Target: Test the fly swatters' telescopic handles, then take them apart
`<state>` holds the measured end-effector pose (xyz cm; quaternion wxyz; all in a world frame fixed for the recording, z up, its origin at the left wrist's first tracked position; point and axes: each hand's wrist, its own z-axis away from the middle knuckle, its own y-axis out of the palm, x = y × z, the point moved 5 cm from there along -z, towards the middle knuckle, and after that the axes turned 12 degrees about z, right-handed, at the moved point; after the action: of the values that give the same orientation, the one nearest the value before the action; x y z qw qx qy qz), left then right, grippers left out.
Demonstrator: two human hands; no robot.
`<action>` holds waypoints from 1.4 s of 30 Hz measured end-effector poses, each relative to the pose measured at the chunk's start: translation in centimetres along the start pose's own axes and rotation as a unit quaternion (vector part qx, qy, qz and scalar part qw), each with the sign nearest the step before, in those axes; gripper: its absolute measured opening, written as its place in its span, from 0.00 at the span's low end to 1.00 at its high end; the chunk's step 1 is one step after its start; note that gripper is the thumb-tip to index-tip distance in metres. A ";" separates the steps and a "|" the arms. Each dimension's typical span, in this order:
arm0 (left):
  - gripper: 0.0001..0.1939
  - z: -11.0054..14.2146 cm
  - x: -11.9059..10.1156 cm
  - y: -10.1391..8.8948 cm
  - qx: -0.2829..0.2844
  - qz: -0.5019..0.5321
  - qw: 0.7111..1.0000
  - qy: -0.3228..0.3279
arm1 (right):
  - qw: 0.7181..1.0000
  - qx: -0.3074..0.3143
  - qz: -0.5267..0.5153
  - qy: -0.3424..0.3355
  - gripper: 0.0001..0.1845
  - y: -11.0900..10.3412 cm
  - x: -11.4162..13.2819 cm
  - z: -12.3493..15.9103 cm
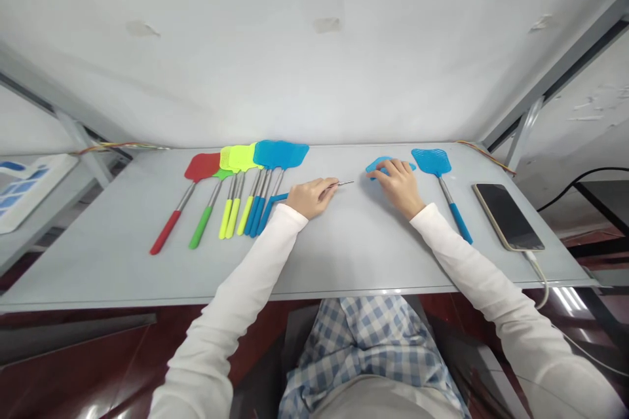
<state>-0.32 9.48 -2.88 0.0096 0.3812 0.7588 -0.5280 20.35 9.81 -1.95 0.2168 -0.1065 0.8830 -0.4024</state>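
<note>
grey worktop (122, 275) runs across the view, with a phone (508, 217) lying far right, cable leaving its near end. far left of it, fly swatters lie side by side, heads far, grips near: red swatter (196, 169), green swatter (202, 226), yellow swatters (240, 158), blue swatters (280, 154). a single blue swatter (431, 162) lies between the hands' right side and the phone. left hand (312, 198) is closed around a thin metal shaft (344, 183), tip poking out toward the right. a blue grip (276, 199) runs from that hand toward the blue swatters' handles. right hand (397, 186) is cupped over a loose blue swatter head (376, 167), fingers curled down on it. hands are apart, shaft tip pointing at the head, not touching it.
</note>
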 end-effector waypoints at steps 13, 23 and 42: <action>0.21 0.0 -1.0 1.5 0.064 -0.066 0.995 -0.034 | 0.994 0.080 -0.074 0.006 0.10 1.4 1.2 0.5; 0.23 0.0 -1.1 2.0 0.118 -0.100 0.987 -0.051 | 0.999 0.000 -0.039 0.001 0.10 0.5 1.3 0.7; 0.22 0.0 -0.9 2.2 0.125 -0.089 0.986 -0.066 | 0.999 0.011 -0.035 -0.035 0.13 0.2 1.7 0.8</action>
<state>1.59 9.23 -4.22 -0.0346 0.2748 0.7153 -0.6416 19.18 8.83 -3.09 0.2349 -0.1492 0.8662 -0.4151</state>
